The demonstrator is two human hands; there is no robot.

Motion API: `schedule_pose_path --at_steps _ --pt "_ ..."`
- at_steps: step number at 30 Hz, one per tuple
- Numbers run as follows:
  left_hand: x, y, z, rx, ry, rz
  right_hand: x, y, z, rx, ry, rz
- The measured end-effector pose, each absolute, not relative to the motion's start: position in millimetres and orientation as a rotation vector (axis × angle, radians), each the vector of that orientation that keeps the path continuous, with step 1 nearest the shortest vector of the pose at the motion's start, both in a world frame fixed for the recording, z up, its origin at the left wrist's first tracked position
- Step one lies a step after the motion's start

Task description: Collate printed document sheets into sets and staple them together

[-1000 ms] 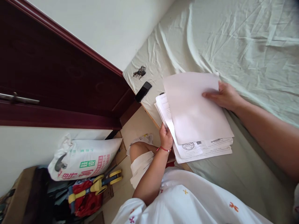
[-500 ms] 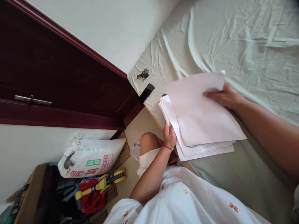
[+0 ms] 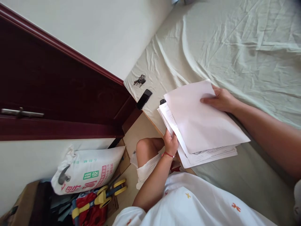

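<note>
Papers held over the bed edge

The stack of papers (image 3: 207, 153) is gripped by the left hand (image 3: 171, 142); the top sheet (image 3: 199, 121), now shifted rightward, is pinched by the right hand (image 3: 219, 99) above the bed (image 3: 235, 47).

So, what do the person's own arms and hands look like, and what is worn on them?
Both forearms are bare. The left hand has a thin red string bracelet at the wrist. The right hand shows no ring, watch or band. Near the left shoulder a short white sleeve with small orange and purple marks begins.
</note>
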State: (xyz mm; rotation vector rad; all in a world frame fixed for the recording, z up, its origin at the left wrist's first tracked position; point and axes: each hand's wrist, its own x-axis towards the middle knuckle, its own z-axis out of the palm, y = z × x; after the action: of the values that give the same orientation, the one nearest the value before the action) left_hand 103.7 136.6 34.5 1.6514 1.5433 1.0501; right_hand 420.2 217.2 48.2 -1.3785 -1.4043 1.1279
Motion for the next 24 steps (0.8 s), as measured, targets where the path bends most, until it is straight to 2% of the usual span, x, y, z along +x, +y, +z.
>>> schedule_pose_path --at_steps 6,11,14,24 --pt "105 129 35 1.593 1.513 1.007 420 208 51 -1.487 -1.083 1.325" --pt "110 129 41 1.474 1.482 1.047 415 205 52 -1.605 -0.959 1.021" --pt "110 130 44 1.406 1.481 1.111 411 205 61 -1.566 -0.843 0.967" --pt "111 129 41 1.248 1.396 1.131 425 204 71 -1.422 -0.558 1.198"
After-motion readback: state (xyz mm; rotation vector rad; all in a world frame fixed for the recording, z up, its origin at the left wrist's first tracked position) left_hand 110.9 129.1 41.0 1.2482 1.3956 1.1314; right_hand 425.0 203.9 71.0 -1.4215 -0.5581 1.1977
